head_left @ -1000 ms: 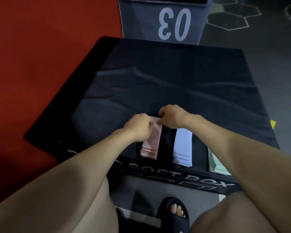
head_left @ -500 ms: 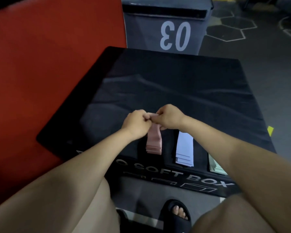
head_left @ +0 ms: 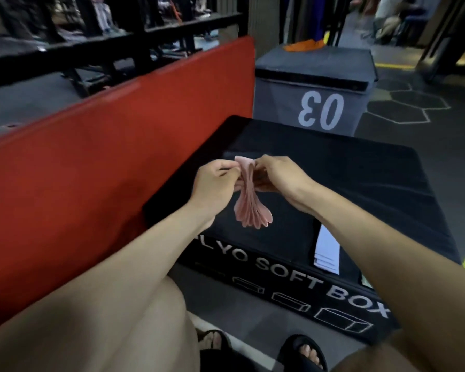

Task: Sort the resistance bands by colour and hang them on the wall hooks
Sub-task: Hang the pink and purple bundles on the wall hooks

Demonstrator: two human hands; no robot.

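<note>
Big red padded block (head_left: 97,167) fills the left side, running from near to far, with a dark metal rack (head_left: 97,36) behind it. Right beside it sits the black plyo box (head_left: 346,189), and its near face reads "LYO SOFT BOX" in white letters, first letter cut off by the left forearm, with small box outlines drawn underneath. Farther off, a grey box (head_left: 314,87) shows "03" in white, upside down from here, with something orange lying on its top. Dark floor (head_left: 414,108) to the right carries white hexagon lines.

Now the hands. The left hand (head_left: 215,183) and the right hand (head_left: 277,175) are both raised above the black box, fingers curled, pinching the top of a bunch of pink resistance bands (head_left: 250,202) between them. The bunch hangs free, its lower ends fanned out, clear of the box top. Near the right forearm, a stack of white bands (head_left: 328,248) lies flat at the box's near edge. A sliver of pale green bands (head_left: 365,281) peeks out just right of it, mostly hidden by the arm. Black sandals show at the bottom.
</note>
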